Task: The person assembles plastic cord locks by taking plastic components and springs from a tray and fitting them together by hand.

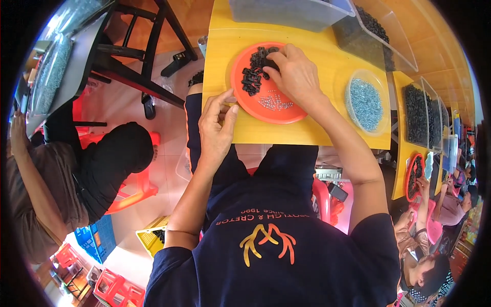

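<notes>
A round orange-red plate (280,115) lies on the yellow table in front of me. On it are a heap of small black plastic parts (251,81) and a scatter of tiny silvery metal pieces (276,101). My right hand (295,74) reaches over the plate's far right side, fingers closed on black parts at the edge of the heap. Its fingertips are partly hidden. Beside the plate's left rim is my left hand (217,123), fingers loosely bent and thumb apart, the forefinger by the rim. Nothing shows in it.
Right of the plate stands a clear round tub (364,102) of silvery pieces. Clear plastic bins (291,14) stand along the table's far side, one holding black parts (372,24). Other people sit at tables to the left and right. A black stool (138,56) stands left.
</notes>
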Available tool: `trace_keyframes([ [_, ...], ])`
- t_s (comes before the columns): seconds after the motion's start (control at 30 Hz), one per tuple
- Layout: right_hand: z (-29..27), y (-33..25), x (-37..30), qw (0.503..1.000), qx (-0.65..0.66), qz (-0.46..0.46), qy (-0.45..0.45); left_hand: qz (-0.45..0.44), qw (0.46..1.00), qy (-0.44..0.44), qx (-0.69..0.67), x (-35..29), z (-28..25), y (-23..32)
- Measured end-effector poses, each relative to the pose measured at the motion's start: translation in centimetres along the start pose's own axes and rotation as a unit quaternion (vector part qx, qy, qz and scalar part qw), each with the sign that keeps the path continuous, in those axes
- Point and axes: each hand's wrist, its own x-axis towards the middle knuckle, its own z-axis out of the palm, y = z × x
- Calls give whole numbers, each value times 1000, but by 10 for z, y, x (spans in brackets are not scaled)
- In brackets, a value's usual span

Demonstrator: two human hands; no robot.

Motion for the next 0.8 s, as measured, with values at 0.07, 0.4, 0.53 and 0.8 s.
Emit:
trace_keyframes([
  [0.07,4,-2,3,999,-34,31,-30,1,1000,-5,1,0,0,2],
  [0.4,-3,3,10,999,23,-14,-18,10,999,26,-26,0,1,2],
  [0.53,-11,-6,-6,941,315,105,-60,24,998,41,-32,1,2,9],
  [0.8,-26,-34,-51,761,619,171,-95,75,995,5,-61,10,15,44],
])
